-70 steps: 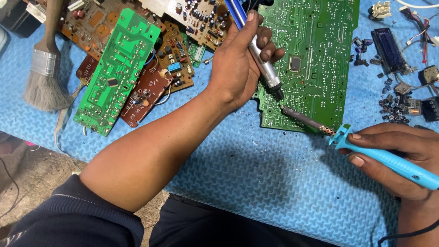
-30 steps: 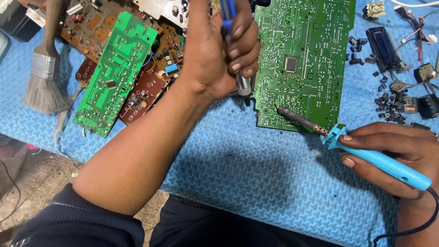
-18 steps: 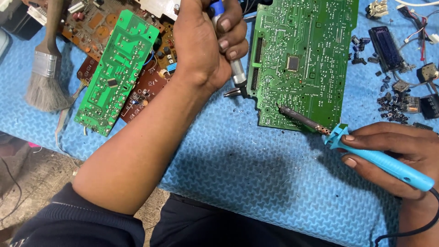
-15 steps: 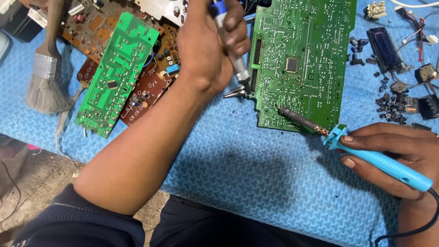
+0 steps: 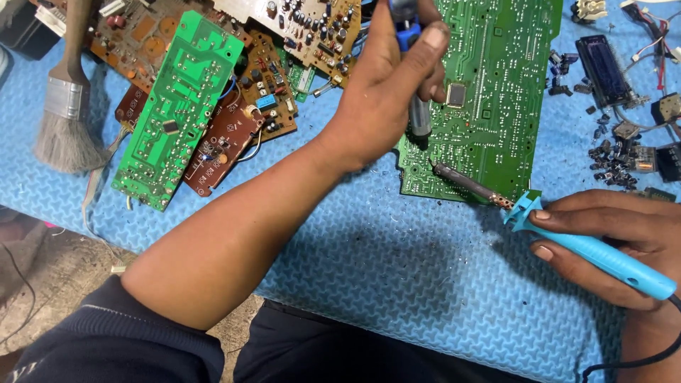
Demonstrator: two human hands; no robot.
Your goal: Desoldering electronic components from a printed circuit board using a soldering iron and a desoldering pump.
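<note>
Large green printed circuit board (image 5: pixel 496 92) lies solder-side up on blue foam mat (image 5: pixel 397 284). Right hand (image 5: pixel 624 241) grips light-blue soldering iron (image 5: pixel 567 237), tip on board's lower-left edge. Left hand (image 5: pixel 386 92) clenched around blue-and-metal desoldering pump (image 5: pixel 415 85), nozzle down on board. Grey-bristled brush (image 5: pixel 67 113) well left.

Electronics repair workshop: circuit boards (image 5: pixel 177 106), soldering iron (image 5: pixel 567 237), loose parts (image 5: pixel 613 159) on bench

Bare mat (image 5: pixel 397 269) below crowded boards (image 5: pixel 213 92)
</note>
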